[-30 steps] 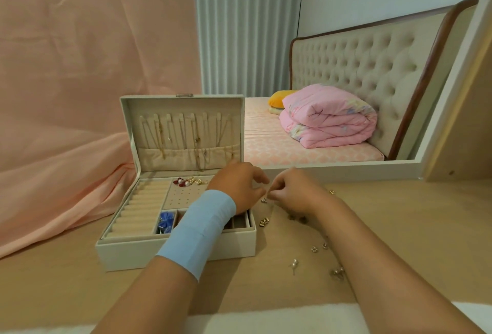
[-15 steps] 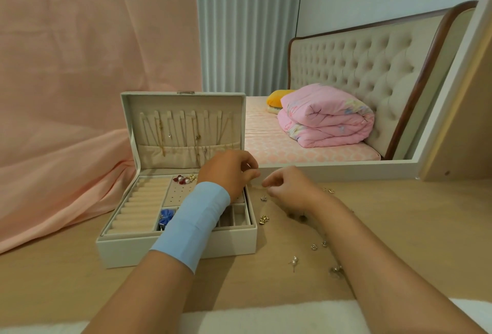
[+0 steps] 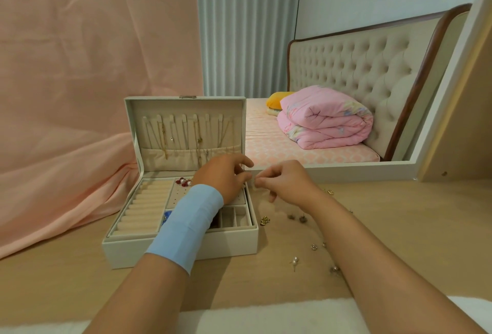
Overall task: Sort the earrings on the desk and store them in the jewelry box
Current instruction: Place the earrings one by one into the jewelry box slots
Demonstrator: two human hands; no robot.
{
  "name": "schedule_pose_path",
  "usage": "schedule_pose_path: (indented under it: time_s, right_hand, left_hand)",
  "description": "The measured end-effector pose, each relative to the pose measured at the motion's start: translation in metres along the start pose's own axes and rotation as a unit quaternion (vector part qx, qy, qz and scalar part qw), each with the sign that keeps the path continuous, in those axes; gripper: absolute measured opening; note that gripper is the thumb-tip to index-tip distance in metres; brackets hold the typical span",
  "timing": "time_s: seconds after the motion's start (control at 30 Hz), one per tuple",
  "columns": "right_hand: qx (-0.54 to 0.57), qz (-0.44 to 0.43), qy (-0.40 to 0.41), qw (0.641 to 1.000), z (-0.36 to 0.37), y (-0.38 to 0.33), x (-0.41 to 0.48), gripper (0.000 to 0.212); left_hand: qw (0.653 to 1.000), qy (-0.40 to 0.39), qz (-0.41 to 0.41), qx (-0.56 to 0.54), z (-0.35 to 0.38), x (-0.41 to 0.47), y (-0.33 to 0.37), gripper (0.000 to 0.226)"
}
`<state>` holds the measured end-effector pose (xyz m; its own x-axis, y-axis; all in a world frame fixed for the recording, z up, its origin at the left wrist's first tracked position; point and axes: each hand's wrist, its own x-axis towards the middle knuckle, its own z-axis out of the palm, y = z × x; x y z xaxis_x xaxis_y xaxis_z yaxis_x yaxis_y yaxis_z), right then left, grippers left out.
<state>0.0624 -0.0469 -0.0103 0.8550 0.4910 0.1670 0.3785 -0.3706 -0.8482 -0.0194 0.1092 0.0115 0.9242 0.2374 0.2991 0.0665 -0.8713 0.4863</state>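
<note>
Left hand (image 3: 226, 178), right hand (image 3: 286, 183) drifted left toward jewelry box (image 3: 181, 251).

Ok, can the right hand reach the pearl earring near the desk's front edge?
Probably yes: the pearl earring lies uncovered on the desk; the right hand need only draw back.

Light-blue wristband (image 3: 186, 224) hides middle compartments of open cream jewelry box (image 3: 133, 251). Right of box, right hand (image 3: 287, 182) pinch: too small, perhaps earring (image 3: 255, 179).
</note>
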Motion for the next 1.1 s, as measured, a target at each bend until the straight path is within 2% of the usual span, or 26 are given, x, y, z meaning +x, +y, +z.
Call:
schedule_pose_path:
  time_s: [0.13, 0.27, 0.43, 0.6, 0.77, 0.9, 1.1]
  right_hand:
    - [0.106, 0.001, -0.002, 0.994, 0.002, -0.021, -0.006, 0.006]
    - [0.171, 0.019, -0.046, 0.984, 0.009, -0.037, -0.009, 0.010]
    - [0.191, 0.030, -0.068, 0.979, 0.030, -0.060, -0.011, 0.015]
    - [0.181, 0.029, -0.087, 0.979, 0.056, -0.085, -0.005, 0.017]
    - [0.202, 0.018, -0.143, 0.969, 0.074, -0.097, 0.006, 0.018]
    - [0.199, 0.018, -0.164, 0.966, 0.082, -0.096, 0.013, 0.022]
    - [0.209, 0.021, -0.187, 0.960, 0.082, -0.086, 0.015, 0.019]
  left_hand:
    - [0.998, 0.015, 0.007, -0.068, -0.012, -0.008, -0.004, 0.013]
    - [0.993, 0.037, 0.015, -0.108, -0.033, -0.017, -0.018, 0.009]
    - [0.989, 0.051, 0.036, -0.132, -0.059, -0.035, -0.038, 0.015]
    - [0.981, 0.108, 0.022, -0.159, -0.071, -0.044, -0.059, 0.005]
    - [0.972, 0.143, 0.009, -0.185, -0.081, -0.042, -0.081, 0.004]
    - [0.968, 0.136, -0.004, -0.212, -0.086, -0.042, -0.089, 0.003]
    - [0.971, 0.072, 0.004, -0.230, -0.091, -0.044, -0.097, 0.005]
